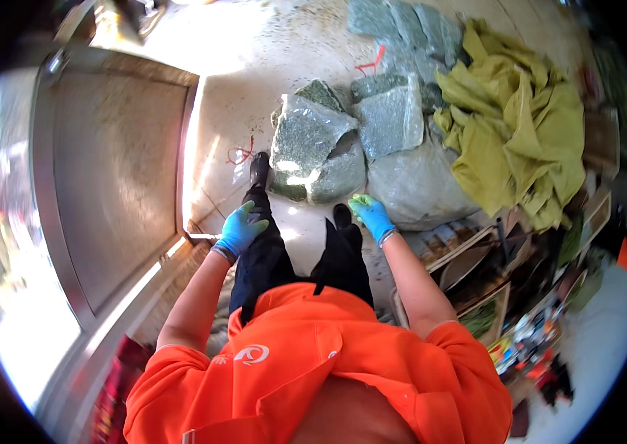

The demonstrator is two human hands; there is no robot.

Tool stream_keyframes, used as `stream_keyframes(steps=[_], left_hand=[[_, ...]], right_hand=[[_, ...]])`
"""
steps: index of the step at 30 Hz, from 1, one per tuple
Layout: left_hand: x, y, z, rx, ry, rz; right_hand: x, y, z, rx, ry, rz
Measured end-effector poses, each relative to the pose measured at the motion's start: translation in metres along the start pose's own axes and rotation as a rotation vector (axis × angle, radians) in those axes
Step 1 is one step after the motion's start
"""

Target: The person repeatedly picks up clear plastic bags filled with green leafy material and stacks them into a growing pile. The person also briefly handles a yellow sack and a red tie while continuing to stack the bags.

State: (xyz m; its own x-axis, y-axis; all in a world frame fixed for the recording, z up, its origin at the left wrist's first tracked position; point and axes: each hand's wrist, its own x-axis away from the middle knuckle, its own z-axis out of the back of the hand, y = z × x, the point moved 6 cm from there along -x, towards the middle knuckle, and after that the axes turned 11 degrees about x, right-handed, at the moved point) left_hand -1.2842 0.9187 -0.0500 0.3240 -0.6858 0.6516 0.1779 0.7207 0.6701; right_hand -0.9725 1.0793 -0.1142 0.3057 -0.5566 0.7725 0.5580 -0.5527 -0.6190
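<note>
My left hand (239,231), in a blue glove, hangs over my left leg with loosely bent fingers and nothing visible in it. My right hand (372,216), gloved the same way with yellow-green fingertips, is held above the floor beside my right foot, fingers apart and seemingly unoccupied. Ahead of my feet lies a clear plastic bag (306,137) packed with green, leafy-looking material. Another such bag (391,122) adjoins it on the right, partly over a large pale sack (421,185). My right hand is nearest to that sack, apart from it.
A crumpled yellow-green cloth or sack (517,126) covers the right side. More green-filled bags (406,29) lie farther back. Wooden crates (461,251) stand at right. A metal-framed door (117,163) is on the left. A red cord (240,153) lies on the floor.
</note>
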Motion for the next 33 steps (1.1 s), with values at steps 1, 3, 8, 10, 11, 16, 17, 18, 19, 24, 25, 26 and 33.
stream_keyframes(steps=[1,3,8,10,11,16,17,18,19,24,25,26,33], left_hand=[[-0.036,-0.005,0.005,0.031,-0.077,-0.004],[-0.109,-0.018,0.006,0.102,-0.228,0.000],[-0.260,-0.100,-0.006,0.012,-0.228,0.101],[-0.304,-0.098,-0.025,-0.051,-0.339,0.085],[-0.328,-0.099,-0.038,-0.100,-0.399,0.041],[-0.444,-0.173,-0.100,0.238,-0.482,0.158],[-0.459,-0.186,-0.097,0.234,-0.482,0.216],[-0.467,-0.191,-0.090,0.232,-0.479,0.279],[-0.472,-0.194,-0.093,0.225,-0.489,0.343],[-0.440,-0.148,-0.095,0.396,-0.437,0.164],[-0.434,-0.138,-0.091,0.439,-0.425,0.109],[-0.450,-0.160,-0.048,0.174,-0.447,0.088],[-0.352,0.014,-0.148,-0.113,-0.604,-0.063]], right_hand=[[-0.027,0.013,-0.012,-0.030,0.045,0.037],[-0.070,0.044,-0.043,-0.129,0.094,-0.035],[-0.161,0.082,-0.100,-0.061,0.259,0.027],[-0.182,0.063,-0.101,-0.114,0.363,0.054],[-0.192,0.045,-0.091,-0.230,0.408,0.086],[-0.302,0.102,-0.091,-0.151,0.705,0.087],[-0.322,0.104,-0.096,-0.216,0.694,0.110],[-0.334,0.106,-0.103,-0.279,0.680,0.129],[-0.342,0.112,-0.109,-0.321,0.614,0.109],[-0.324,0.118,-0.112,-0.595,0.473,0.089],[-0.317,0.118,-0.113,-0.703,0.479,0.162],[-0.299,0.108,-0.108,-0.632,0.528,0.244],[-0.204,0.138,-0.101,-1.432,0.537,0.023]])
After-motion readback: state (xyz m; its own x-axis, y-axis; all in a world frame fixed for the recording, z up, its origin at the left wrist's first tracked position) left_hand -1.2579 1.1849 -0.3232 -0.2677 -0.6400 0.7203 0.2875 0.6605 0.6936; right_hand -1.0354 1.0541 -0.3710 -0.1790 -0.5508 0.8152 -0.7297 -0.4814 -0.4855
